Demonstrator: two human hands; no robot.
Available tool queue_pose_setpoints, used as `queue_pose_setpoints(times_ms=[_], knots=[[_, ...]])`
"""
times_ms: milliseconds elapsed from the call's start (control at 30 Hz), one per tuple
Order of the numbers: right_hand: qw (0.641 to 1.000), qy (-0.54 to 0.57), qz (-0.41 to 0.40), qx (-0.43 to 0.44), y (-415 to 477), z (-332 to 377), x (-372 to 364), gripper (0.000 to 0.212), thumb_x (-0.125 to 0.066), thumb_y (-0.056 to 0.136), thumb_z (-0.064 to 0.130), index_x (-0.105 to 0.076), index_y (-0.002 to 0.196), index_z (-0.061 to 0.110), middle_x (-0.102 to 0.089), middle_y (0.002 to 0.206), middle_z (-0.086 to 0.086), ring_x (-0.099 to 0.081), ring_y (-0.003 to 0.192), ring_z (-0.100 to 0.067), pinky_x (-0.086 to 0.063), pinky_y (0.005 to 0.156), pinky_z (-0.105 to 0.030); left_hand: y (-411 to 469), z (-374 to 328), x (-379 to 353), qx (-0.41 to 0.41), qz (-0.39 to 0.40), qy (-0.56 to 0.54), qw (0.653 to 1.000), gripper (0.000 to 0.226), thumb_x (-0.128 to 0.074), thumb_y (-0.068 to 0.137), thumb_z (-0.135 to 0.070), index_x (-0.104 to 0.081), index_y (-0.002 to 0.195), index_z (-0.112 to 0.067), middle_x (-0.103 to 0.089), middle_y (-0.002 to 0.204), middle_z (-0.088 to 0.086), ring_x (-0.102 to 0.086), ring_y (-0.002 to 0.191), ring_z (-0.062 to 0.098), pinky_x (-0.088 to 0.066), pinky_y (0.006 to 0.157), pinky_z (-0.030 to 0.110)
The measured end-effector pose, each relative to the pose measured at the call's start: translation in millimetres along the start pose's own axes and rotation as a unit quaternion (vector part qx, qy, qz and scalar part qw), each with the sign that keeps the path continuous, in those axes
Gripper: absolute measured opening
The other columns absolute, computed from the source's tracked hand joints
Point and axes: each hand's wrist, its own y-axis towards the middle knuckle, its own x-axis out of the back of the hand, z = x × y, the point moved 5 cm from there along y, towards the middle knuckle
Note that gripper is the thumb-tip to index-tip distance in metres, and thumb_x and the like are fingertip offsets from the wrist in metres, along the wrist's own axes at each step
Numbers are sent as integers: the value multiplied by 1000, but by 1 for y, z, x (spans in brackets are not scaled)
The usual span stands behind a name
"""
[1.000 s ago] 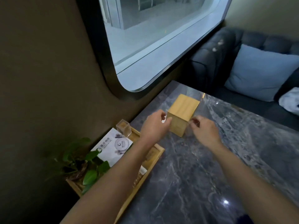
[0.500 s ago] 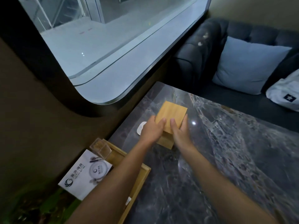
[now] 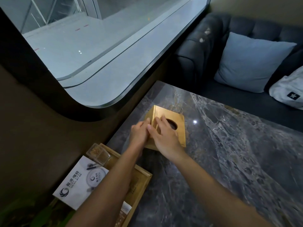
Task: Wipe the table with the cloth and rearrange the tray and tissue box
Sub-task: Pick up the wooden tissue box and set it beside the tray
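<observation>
Wooden tissue box (image 3: 176,128) sits on the marble table (image 3: 229,161) near the window-side edge, round opening facing up. Left hand (image 3: 139,133) presses its left side; right hand (image 3: 165,136) lies flat on its top, fingers extended; together they hold it. Wooden tray (image 3: 139,182) lies nearer, by the wall, carrying a white card (image 3: 78,182) printed with a swirl logo and Chinese characters, not legible.

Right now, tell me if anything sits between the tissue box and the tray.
Nothing visible does. The tissue box stands on the marble table under both hands, the tray nearer along the wall; between them only bare marble and the left forearm show.
</observation>
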Motion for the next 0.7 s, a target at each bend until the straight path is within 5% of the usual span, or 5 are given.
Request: queue_pose_setpoints(times_ms=[100, 200, 467, 567, 700], knots=[[1000, -10, 0, 10, 2, 2, -9, 51, -32, 97, 37, -25, 143, 16, -13, 157, -4, -16, 142, -20, -7, 116, -40, -2, 5, -1, 25, 50, -39, 998, 67, -42, 74, -69, -56, 122, -25, -54, 128, 6, -55, 111, 21, -48, 95, 42], [999, 38, 18, 27, 3, 3, -11, 40, -38, 96, 26, -45, 133, 14, -39, 147, -1, -34, 135, -18, -22, 114, -36, -4, 9, -6, 25, 117, -95, 988, 46, -46, 82, -60, -62, 112, -28, -60, 122, 2, -55, 112, 16, -41, 104, 41], [994, 46, -92, 42, 1, -13, 18, 26, -49, 92, 20, -60, 115, 13, -62, 117, -4, -54, 106, -14, -42, 90, -25, -5, 10, -7, 0, 55, -60, 997, 38, -37, 95, -40, -55, 118, -16, -58, 116, 6, -54, 106, 20, -43, 88, 34], [977, 70, -203, -19, 8, -36, 46, 30, -49, 92, 23, -54, 120, 15, -59, 119, -5, -55, 106, -18, -47, 92, -35, -4, 8, -4, -26, 17, 1, 1000, 41, -35, 96, -39, -47, 127, -16, -55, 116, 3, -51, 105, 18, -42, 86, 34], [975, 140, -151, -81, 30, -70, 53, 56, -53, 89, 36, -32, 139, 22, -39, 144, -5, -39, 130, -21, -35, 106, -39, -8, 3, -2, -87, -38, 66, 993, 42, -35, 97, -33, -37, 135, -16, -45, 137, 5, -44, 123, 19, -41, 100, 38]])
